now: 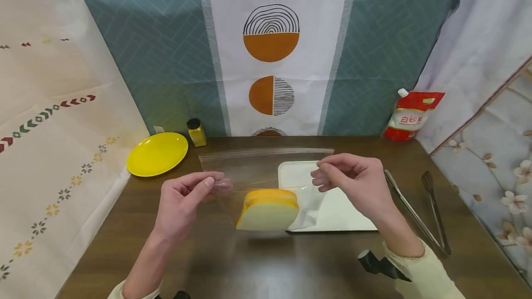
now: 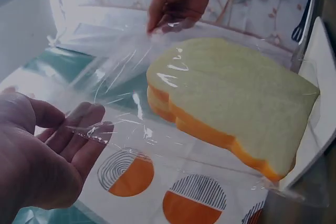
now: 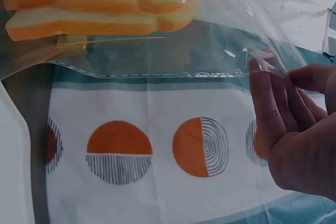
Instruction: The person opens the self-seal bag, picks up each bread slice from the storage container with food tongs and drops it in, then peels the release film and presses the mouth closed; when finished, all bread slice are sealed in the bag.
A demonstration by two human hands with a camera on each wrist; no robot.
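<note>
A clear plastic zip bag hangs between my two hands over the table, with slices of bread inside it. The bread is pale with orange crusts, and the right wrist view shows two slices stacked. My left hand pinches the bag's left side between thumb and fingers. On the opposite side my right hand pinches the plastic the same way. The left wrist view has the bread lying behind the shiny film, and the right hand at the bag's far side.
Behind the bag lies a white tray. Metal tongs sit to its right. A yellow plate and a yellow jar with a black lid stand back left. A red and white spouted pouch leans at back right.
</note>
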